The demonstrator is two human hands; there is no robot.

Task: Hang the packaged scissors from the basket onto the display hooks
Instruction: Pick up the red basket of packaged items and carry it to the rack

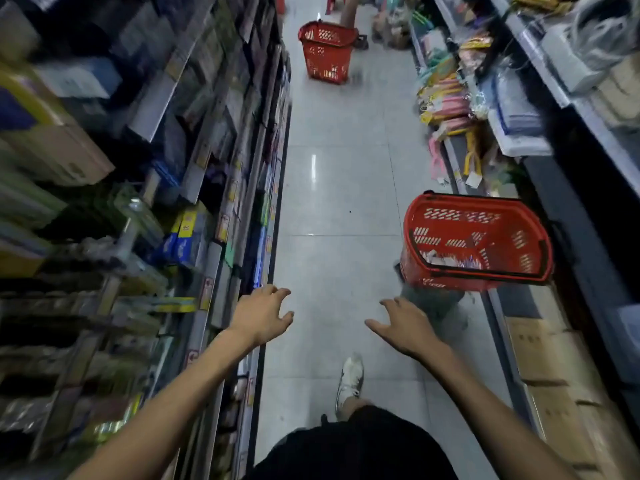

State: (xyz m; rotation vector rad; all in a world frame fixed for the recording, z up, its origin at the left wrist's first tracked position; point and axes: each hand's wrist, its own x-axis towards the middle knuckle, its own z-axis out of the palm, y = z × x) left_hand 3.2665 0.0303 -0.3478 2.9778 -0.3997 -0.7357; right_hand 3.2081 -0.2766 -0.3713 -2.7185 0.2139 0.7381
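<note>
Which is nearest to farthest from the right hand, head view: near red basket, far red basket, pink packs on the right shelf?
From the right hand:
1. near basket, just ahead and to its right, beside the right shelving.
2. pink packs, hanging on the right shelf, midway up the aisle.
3. far basket, on the floor at the aisle's far end, centre-left.

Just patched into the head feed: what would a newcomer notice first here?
The near red basket, raised at the right of the aisle beside the shelves, with packages in its bottom. Then the left hand and right hand, both empty, reaching forward over the tiled floor. A second red basket stands far down the aisle.
</note>
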